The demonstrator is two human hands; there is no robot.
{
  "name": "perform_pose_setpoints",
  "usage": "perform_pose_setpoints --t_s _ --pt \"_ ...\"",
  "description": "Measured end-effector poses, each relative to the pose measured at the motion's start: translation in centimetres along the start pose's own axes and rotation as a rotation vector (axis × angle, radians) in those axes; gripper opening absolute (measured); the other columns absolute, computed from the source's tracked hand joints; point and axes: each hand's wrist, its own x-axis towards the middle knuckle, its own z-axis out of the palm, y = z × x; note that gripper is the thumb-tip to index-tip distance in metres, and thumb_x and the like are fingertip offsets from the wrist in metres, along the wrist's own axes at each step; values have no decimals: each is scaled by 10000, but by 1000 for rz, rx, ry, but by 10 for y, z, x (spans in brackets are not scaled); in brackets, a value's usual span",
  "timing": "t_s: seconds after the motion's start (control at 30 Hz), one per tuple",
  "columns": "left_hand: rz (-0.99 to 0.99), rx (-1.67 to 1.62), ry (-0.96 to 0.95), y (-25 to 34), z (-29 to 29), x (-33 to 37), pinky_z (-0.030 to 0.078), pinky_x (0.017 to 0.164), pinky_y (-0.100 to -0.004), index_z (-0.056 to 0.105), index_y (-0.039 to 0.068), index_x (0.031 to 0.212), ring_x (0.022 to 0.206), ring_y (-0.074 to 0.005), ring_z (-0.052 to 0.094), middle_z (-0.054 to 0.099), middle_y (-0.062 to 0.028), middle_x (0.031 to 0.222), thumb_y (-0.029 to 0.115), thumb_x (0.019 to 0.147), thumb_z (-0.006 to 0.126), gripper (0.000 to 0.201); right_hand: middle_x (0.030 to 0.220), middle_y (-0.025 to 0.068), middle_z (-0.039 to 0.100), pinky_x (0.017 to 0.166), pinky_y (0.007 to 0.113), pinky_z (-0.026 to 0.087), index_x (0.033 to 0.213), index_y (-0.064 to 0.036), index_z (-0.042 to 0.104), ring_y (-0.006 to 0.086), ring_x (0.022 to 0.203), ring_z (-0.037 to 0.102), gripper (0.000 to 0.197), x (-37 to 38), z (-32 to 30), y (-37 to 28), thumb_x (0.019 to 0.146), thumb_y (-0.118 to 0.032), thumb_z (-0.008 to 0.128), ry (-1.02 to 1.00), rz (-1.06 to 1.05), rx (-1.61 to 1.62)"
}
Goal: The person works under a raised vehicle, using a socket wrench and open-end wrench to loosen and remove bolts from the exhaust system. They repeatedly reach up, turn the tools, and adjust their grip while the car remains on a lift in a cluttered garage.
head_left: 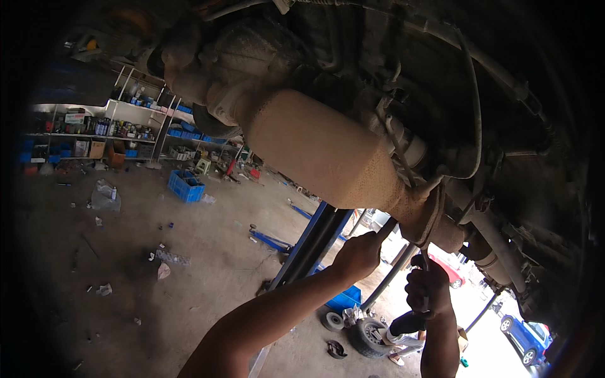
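Observation:
Above me hangs a rusty exhaust canister (309, 148) on the underside of a raised vehicle. Its dimpled end narrows to a rusty flange joint (431, 217). Just below that joint, my left hand (358, 257) is closed around a dark flat bar-like tool (387, 229), whose upper end reaches the pipe. To its right, my right hand (430, 286) wraps round a slim metal tool (425, 253) that points up at the flange. Shadow hides the exact kind of both tools and where their tips meet the joint.
Pipes and a curved hose (476, 107) run close overhead. A blue lift post (312, 242) stands below. Shelves (94, 133), a blue crate (186, 185) and loose wheels (368, 338) lie around. Another person (408, 337) is low by the wheels; a blue car (528, 337) stands outside.

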Motion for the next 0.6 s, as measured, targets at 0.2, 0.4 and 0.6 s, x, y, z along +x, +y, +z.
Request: perform_pose_setpoints --t_s 0.2,0.4,0.6 --pt "-203 -206 -1 49 20 -5 437 495 -438 352 69 1352 531 -347 568 534 -227 578 86 882 429 476 625 144 517 498 392 405 909 0 556 335 560 494 140 151 -118 104 793 -54 503 623 -1135 -1117" --pt "-116 -154 -98 28 3 -4 479 600 -486 333 49 1346 658 -385 595 594 -241 728 88 834 454 528 641 118 491 513 383 404 943 -7 471 300 577 499 131 124 -79 114 815 -35 481 503 -921 -1113" --pt "110 -25 82 -13 15 -2 475 590 -446 311 79 1370 630 -340 574 570 -186 681 2 800 450 592 484 -42 322 307 206 257 937 -88 432 73 374 365 115 3 -5 16 841 -35 468 12 -24 91"
